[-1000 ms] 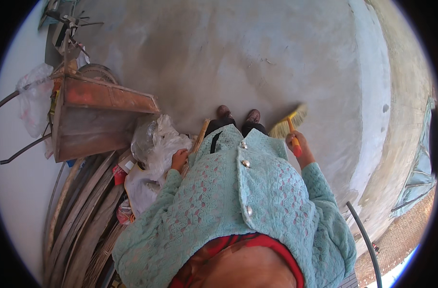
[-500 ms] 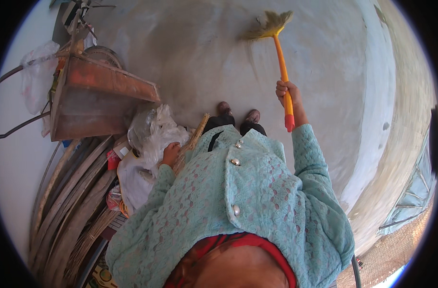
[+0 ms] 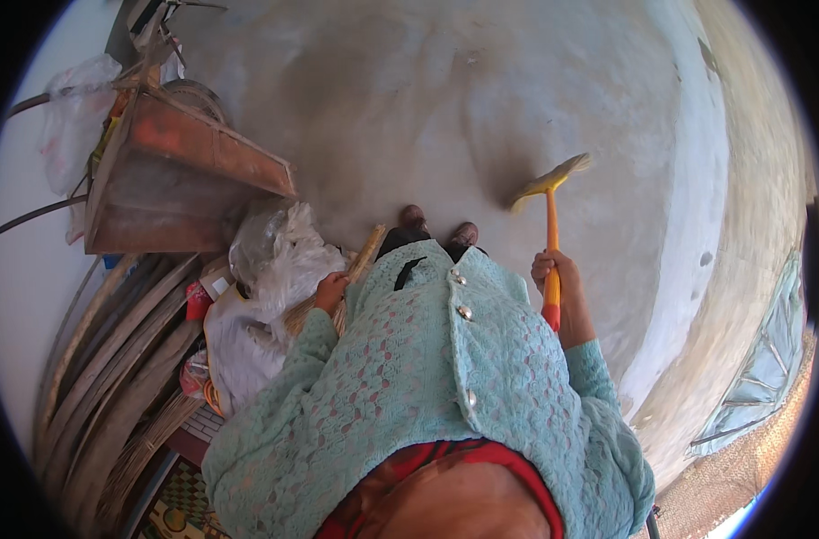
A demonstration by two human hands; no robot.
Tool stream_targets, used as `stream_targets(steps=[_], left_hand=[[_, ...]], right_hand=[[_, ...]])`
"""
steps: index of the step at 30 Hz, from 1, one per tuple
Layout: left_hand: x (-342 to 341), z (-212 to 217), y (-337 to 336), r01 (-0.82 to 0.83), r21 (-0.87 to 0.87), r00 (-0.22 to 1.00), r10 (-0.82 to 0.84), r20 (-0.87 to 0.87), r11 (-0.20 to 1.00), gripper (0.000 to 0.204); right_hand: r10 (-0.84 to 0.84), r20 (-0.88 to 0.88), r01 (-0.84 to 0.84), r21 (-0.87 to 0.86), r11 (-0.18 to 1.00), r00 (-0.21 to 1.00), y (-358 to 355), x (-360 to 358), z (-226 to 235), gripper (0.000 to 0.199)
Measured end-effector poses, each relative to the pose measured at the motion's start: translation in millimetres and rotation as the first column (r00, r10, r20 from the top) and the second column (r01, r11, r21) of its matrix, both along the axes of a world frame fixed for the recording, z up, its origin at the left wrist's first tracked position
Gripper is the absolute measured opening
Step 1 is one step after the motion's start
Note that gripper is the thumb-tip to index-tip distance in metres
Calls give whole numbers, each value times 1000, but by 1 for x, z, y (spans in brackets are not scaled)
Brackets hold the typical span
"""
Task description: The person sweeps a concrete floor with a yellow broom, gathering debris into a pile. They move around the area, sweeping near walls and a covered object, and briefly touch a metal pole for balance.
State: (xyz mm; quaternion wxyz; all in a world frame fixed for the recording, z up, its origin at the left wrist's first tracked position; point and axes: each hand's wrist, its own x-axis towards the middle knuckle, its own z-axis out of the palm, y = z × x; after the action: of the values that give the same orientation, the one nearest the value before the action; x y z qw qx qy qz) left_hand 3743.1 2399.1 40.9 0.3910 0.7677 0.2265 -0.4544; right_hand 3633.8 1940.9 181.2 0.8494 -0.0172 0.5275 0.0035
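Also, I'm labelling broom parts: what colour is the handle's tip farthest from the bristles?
The handle's tip is red, best seen in the head view.

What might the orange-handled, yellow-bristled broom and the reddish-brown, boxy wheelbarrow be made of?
Broom: handle probably smooth plastic, given its clean, bright colour; the yellowish bristles could be plant or synthetic. Wheelbarrow: likely dull sheet metal, with flat panels and rusty blotches.

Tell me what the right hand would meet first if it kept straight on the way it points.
Past the broom it holds, which would travel along, the right hand seems to have only grey floor ahead; its height above that is hard to judge.
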Motion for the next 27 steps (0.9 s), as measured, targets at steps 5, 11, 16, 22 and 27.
stream_targets(steps=[5, 11, 16, 22, 27], left_hand=[[-12, 3, 43, -74, 74, 996, 70, 59, 995, 31], [-13, -10, 60, -138, 67, 990, 135, 43, 988, 30], [-7, -35, 43, -218, -4, 975, 218, 40, 976, 27], [13, -44, 4, -176, -90, 983, 180, 31, 980, 25], [37, -48, -40, -116, -91, 992, 120, 30, 989, 26]], right_hand=[[-56, 237, -22, 315, 949, 970, 8, 64, -100, 12], [-244, 489, 69, 348, 935, 837, -14, 138, -140, 12], [-116, 537, 98, 62, 993, 836, -42, 95, -71, 25], [-42, 307, 167, -393, 904, 951, -66, -14, 4, 27], [-182, -19, 166, -330, 929, 983, -103, -92, 8, 14]])
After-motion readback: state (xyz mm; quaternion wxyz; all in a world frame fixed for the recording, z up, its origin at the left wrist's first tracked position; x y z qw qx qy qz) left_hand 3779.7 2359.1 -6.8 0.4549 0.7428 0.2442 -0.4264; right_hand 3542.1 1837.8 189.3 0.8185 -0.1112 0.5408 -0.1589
